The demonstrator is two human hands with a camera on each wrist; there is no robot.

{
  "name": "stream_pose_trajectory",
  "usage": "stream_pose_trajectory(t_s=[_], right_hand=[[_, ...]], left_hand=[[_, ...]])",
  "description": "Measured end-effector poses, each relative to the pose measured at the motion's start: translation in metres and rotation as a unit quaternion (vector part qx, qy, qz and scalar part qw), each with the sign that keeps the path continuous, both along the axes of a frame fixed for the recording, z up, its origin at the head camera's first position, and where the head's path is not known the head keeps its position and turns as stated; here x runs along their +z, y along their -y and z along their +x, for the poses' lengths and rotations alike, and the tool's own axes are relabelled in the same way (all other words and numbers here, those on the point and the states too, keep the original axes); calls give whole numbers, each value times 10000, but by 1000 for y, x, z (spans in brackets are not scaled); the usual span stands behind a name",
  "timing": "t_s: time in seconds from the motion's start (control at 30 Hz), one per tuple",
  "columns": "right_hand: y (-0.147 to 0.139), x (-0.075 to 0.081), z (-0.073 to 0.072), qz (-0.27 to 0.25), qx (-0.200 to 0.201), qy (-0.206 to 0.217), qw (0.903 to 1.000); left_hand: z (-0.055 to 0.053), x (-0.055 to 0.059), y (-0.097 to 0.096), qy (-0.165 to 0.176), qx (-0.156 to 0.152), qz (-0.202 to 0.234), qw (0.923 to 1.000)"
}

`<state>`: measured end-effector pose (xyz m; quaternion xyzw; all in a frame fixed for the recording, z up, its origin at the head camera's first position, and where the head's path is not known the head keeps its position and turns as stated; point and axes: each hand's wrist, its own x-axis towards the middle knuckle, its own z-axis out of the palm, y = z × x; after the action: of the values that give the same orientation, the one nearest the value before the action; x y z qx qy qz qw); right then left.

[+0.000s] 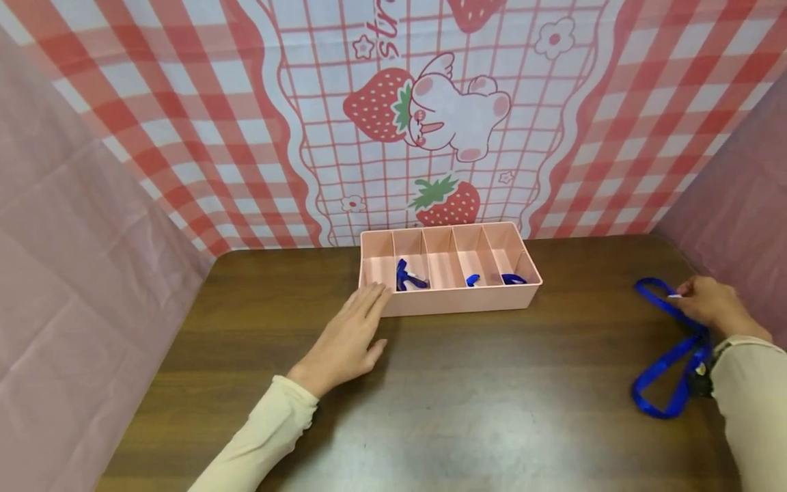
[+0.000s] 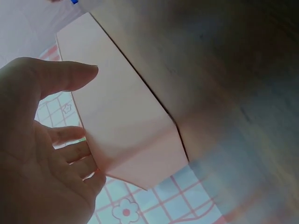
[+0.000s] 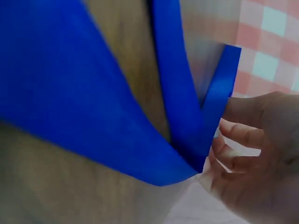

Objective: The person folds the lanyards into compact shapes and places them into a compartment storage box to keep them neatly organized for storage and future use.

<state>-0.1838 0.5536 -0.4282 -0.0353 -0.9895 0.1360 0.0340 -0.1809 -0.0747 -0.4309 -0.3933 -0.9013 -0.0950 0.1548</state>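
Observation:
At the right side of the table, my right hand [image 1: 716, 307] pinches a flat blue lanyard [image 1: 667, 362] between thumb and fingers, with a small white piece showing at the fingertips. The strap hangs in loops below the hand, and in the right wrist view the lanyard [image 3: 70, 93] folds near the thumb. My left hand [image 1: 341, 342] has its fingers straight, fingertips at the front left rim of a pink divided box [image 1: 455, 301]. In the left wrist view the thumb stands apart, over the outer wall of the box [image 2: 117, 102].
Blue strap pieces [image 1: 406, 277] lie in the box's second compartment from the left; smaller blue bits [image 1: 472, 280] show in two compartments on the right. The brown wooden table [image 1: 492, 396] ends at a checked strawberry-print cloth [image 1: 430, 123] behind, with plain pink cloth [image 1: 80, 273] at the sides.

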Motion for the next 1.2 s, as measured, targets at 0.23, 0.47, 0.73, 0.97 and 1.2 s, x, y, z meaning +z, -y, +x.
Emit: stream_pose_trajectory(t_s=[0.23, 0.47, 0.73, 0.97, 1.2], right_hand=[[40, 7, 14, -329, 430, -1296, 9901], [80, 77, 20, -708, 506, -2307, 9691], [147, 129, 34, -1164, 730, -3078, 9415], [197, 157, 52, -1694, 1014, -3475, 9167], [262, 170, 73, -2229, 1790, -3817, 8790]], left_hand=[[-1, 14, 9, 1, -75, 769, 9970], [8, 40, 6, -242, -135, 1088, 9937], [24, 68, -1, -272, -349, 1340, 9900], [45, 91, -12, -374, -537, 1411, 9878], [71, 120, -30, -926, -1062, 1748, 9745]])
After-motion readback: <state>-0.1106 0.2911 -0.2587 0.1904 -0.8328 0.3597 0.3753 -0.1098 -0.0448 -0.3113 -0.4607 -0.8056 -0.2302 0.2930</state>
